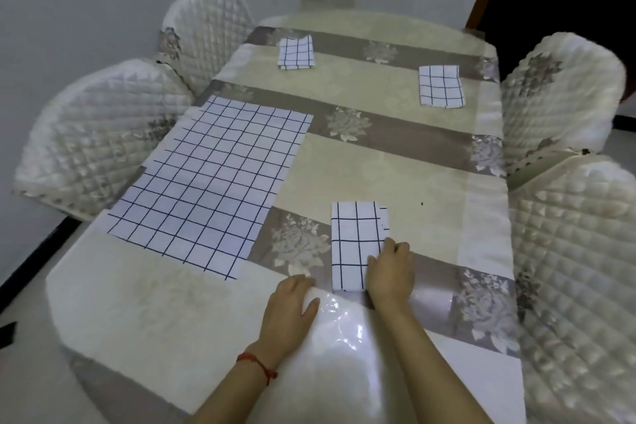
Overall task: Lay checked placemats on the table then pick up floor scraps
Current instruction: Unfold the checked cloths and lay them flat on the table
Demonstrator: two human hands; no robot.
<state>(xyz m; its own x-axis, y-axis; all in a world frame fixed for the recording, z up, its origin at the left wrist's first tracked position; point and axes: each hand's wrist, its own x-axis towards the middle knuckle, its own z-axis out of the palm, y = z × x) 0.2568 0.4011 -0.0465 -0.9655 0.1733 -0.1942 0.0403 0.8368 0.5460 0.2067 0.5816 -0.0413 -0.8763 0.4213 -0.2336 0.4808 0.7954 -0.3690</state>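
Observation:
One checked placemat [210,182] lies spread flat on the left half of the table [378,162]. Three more lie folded: one near me [354,244], one at the far left [296,52], one at the far right [440,86]. My right hand [390,272] rests on the near folded placemat's right edge, fingers curled over it. My left hand [290,310] lies flat on the tablecloth just left of that placemat, holding nothing.
Quilted chairs stand on both sides: two on the left [99,138] [206,31], two on the right [561,93] [578,286]. A glossy plastic cover [344,337] lies over the tablecloth. A dark scrap [7,334] shows on the floor at the far left.

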